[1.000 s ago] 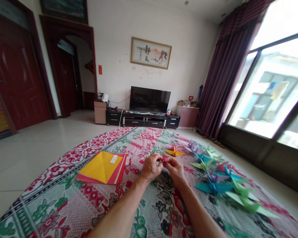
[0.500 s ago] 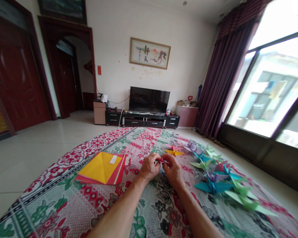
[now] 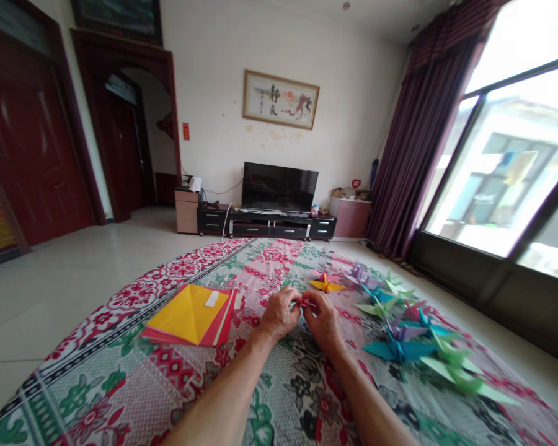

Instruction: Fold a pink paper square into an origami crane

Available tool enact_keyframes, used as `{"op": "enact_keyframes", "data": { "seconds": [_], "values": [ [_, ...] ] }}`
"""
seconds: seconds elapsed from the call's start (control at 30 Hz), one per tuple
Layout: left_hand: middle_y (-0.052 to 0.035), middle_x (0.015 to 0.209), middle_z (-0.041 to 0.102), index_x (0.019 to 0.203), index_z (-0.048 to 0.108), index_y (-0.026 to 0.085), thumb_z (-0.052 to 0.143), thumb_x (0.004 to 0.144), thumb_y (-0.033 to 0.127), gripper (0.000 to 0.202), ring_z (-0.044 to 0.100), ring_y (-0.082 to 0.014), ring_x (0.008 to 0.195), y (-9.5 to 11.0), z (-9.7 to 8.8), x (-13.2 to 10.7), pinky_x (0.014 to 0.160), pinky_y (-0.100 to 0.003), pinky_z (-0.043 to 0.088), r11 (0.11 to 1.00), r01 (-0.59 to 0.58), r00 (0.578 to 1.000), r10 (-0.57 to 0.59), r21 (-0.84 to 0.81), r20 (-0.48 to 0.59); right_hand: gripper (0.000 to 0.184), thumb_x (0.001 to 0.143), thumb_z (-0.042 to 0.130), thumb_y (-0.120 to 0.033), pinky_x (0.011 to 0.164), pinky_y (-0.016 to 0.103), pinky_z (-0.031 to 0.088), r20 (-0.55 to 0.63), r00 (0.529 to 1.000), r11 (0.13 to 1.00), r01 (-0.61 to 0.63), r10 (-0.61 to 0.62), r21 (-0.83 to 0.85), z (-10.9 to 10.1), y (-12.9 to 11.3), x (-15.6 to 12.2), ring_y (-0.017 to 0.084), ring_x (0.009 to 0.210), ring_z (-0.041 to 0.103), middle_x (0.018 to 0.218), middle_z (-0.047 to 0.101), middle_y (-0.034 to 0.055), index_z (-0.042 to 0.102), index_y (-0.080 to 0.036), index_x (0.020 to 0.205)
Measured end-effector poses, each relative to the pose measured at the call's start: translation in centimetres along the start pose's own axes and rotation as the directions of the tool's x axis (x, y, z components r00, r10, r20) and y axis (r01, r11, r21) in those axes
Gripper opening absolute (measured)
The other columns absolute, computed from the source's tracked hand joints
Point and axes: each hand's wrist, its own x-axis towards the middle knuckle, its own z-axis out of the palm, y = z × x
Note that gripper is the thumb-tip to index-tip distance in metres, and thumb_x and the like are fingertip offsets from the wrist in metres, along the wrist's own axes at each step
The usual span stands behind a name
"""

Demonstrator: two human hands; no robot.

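My left hand [image 3: 280,313] and my right hand [image 3: 323,317] meet over the middle of the table, both closed with fingertips pinched together. Between them is a small piece of red folded paper [image 3: 304,301], mostly hidden by the fingers, so its exact shape cannot be made out. Just beyond my right hand sits a yellow-orange paper crane [image 3: 326,284]. Further right lie several more paper cranes, among them a blue one [image 3: 400,351] and a light green one [image 3: 465,375]. Left of my hands rests a stack of square paper with a creased yellow sheet [image 3: 186,314] on top and red sheets under it.
A patterned cloth [image 3: 270,396] covers the rounded table. Across the tiled floor, a television [image 3: 279,187] stands on a low black cabinet [image 3: 270,228]. Dark red doors are on the left; a purple curtain [image 3: 413,136] and windows are on the right.
The fingers of my right hand have shifted slightly around the red folded paper, and less of it shows. Everything else stays in place.
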Motion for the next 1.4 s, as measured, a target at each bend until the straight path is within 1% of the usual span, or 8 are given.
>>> {"op": "enact_keyframes", "data": {
  "seconds": [0.27,0.43,0.63,0.87,0.97,1.1,1.2,1.4],
  "values": [
    [-0.0014,0.074,0.058,0.074,0.056,0.017,0.049,0.063,0.003,0.019,0.054,-0.0128,0.072,0.2,0.0,0.0,0.066,-0.023,0.044,0.998,0.059,0.998,-0.059,-0.012,-0.031,0.011,0.073,0.053,-0.018,0.064,0.027,0.052,-0.023,0.999,1.0,-0.029,0.029,-0.01,0.0,0.4,-0.1,0.014,0.071,0.058,0.079,0.059,0.0021,0.057,-0.019,0.084],
    [-0.0015,0.08,0.059,0.098,0.057,0.018,0.051,0.064,0.005,0.037,0.056,-0.0117,0.071,0.1,-0.1,0.1,0.064,-0.022,0.045,0.987,0.13,0.991,-0.13,-0.091,0.0,0.009,0.076,0.053,-0.023,0.063,0.026,0.053,0.006,1.0,1.0,-0.019,0.019,-0.001,0.1,0.4,-0.2,0.014,0.072,0.058,0.08,0.058,0.0017,0.057,-0.02,0.083],
    [-0.0012,0.077,0.059,0.077,0.06,0.017,0.053,0.065,0.008,0.017,0.055,-0.012,0.072,0.1,-0.5,0.1,0.067,-0.022,0.045,0.983,0.169,0.985,-0.17,-0.066,-0.006,0.011,0.075,0.054,-0.024,0.063,0.027,0.053,-0.003,0.999,0.999,-0.035,0.035,-0.011,0.1,0.7,-0.2,0.015,0.075,0.058,0.081,0.059,0.0024,0.057,-0.02,0.084],
    [-0.0009,0.07,0.063,0.074,0.062,0.017,0.057,0.068,0.019,0.009,0.056,-0.013,0.067,-0.1,-0.4,0.1,0.064,-0.023,0.044,0.931,0.308,0.951,-0.305,-0.195,0.046,0.019,0.074,0.056,-0.032,0.068,0.029,0.052,0.08,0.98,0.975,-0.19,0.181,0.113,-0.2,0.2,-0.1,0.017,0.077,0.061,0.082,0.064,0.0033,0.057,-0.019,0.088],
    [-0.001,0.068,0.063,0.072,0.062,0.015,0.058,0.067,0.022,0.01,0.055,-0.0122,0.064,0.0,-0.5,0.2,0.062,-0.022,0.044,0.871,0.374,0.926,-0.369,-0.319,0.078,0.023,0.073,0.059,-0.036,0.068,0.028,0.05,0.115,0.966,0.948,-0.25,0.231,0.195,-0.4,-0.2,0.1,0.018,0.078,0.061,0.083,0.065,0.0042,0.058,-0.019,0.088],
    [0.0016,0.059,0.057,0.071,0.06,0.013,0.058,0.066,0.024,0.012,0.049,-0.0084,0.053,0.6,-0.9,0.5,0.052,-0.02,0.039,0.673,0.505,0.852,-0.488,-0.541,0.189,0.028,0.068,0.064,-0.039,0.067,0.028,0.048,0.163,0.941,0.864,-0.337,0.296,0.374,-0.5,-0.5,0.3,0.015,0.071,0.059,0.079,0.063,0.0024,0.058,-0.018,0.086],
    [0.0028,0.054,0.055,0.073,0.059,0.012,0.059,0.065,0.025,0.015,0.046,-0.0069,0.048,1.1,-1.3,0.6,0.049,-0.019,0.036,0.561,0.567,0.804,-0.538,-0.603,0.254,0.031,0.064,0.069,-0.039,0.062,0.026,0.047,0.179,0.92,0.789,-0.391,0.348,0.474,-0.4,-0.5,0.2,0.013,0.063,0.058,0.074,0.061,-0.0007,0.055,-0.02,0.084],
    [0.0011,0.056,0.058,0.077,0.058,0.013,0.059,0.065,0.029,0.02,0.053,-0.0089,0.05,1.0,-1.1,0.6,0.048,-0.019,0.038,0.526,0.611,0.765,-0.585,-0.591,0.271,0.029,0.064,0.067,-0.042,0.057,0.024,0.044,0.199,0.907,0.782,-0.421,0.372,0.459,-0.1,-0.3,0.1,0.011,0.058,0.054,0.066,0.06,-0.0017,0.055,-0.019,0.077]
  ]
}}
